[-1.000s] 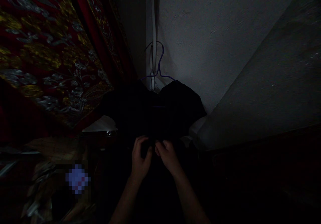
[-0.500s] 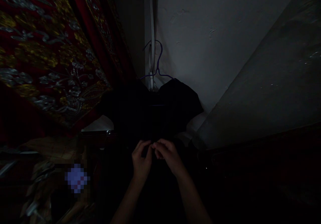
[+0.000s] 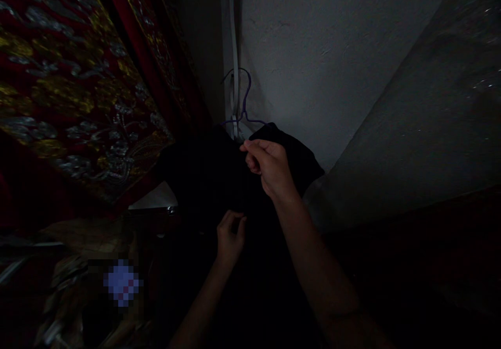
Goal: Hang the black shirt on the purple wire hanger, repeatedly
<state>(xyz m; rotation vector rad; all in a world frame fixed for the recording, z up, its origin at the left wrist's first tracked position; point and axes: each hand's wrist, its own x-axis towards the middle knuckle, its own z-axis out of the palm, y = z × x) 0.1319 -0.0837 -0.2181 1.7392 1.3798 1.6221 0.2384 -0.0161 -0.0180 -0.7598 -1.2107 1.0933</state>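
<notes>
A black short-sleeved garment (image 3: 199, 166) hangs by a thin purple hanger (image 3: 246, 98) in very dim light. My left hand (image 3: 230, 239) is at the front of the garment, thumb and forefinger curled together on its dark cloth. Higher up, close to the neckline, my right hand (image 3: 270, 166) is closed in a pinch, its other fingers folded in. Whatever lies between the right fingertips is too dark or thin to see. Folds and details of the black cloth are lost in shadow.
A pale cord or pipe (image 3: 234, 41) runs down the grey wall (image 3: 313, 51) behind the hanger. At left hangs a red cloth (image 3: 78, 93) with gold and silver decoration. Lower left are cluttered items and a blurred-out bluish patch (image 3: 122, 283).
My right hand has risen from beside the left hand to the neckline, still pinched. My left hand has stayed low at the garment's front, shifting slightly right in view.
</notes>
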